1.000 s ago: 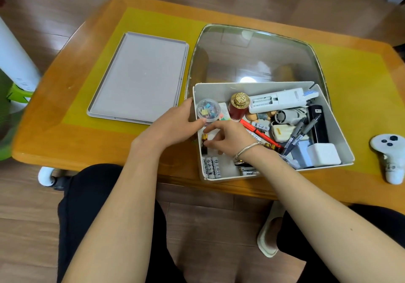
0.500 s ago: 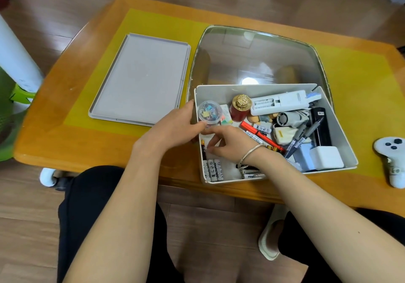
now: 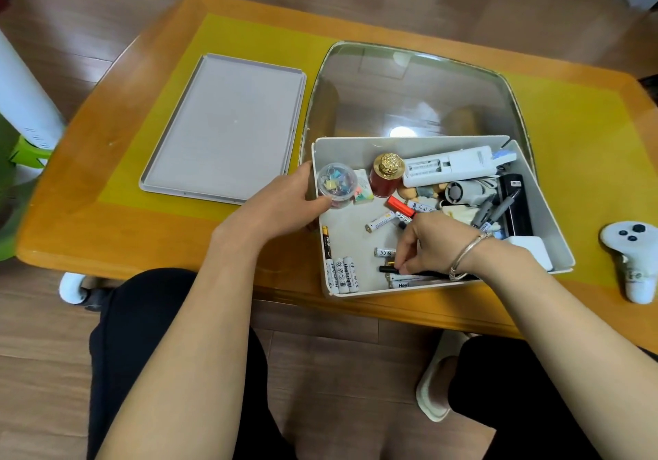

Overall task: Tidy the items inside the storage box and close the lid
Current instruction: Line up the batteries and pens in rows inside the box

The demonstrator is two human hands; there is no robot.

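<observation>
A white storage box (image 3: 548, 206) sits on the table, full of small things: batteries, pens, a red jar with a gold cap (image 3: 386, 174), a clear tub of clips (image 3: 336, 183), a white battery charger (image 3: 452, 167). Its grey lid (image 3: 228, 128) lies flat to the left. My left hand (image 3: 281, 206) holds the box's left wall, thumb inside by the clip tub. My right hand (image 3: 432, 246) reaches into the box's near side and pinches a small battery (image 3: 390, 266) with its fingertips. Three white batteries (image 3: 342, 274) lie lined up in the near left corner.
A white game controller (image 3: 632, 260) lies on the table right of the box. A glass panel (image 3: 409, 92) is set in the tabletop behind the box. A white pole and a green thing stand at the far left. My knees are under the table's near edge.
My right hand has moved from the box's left middle toward the near side and taken hold of a small battery. My left hand stays on the left wall.
</observation>
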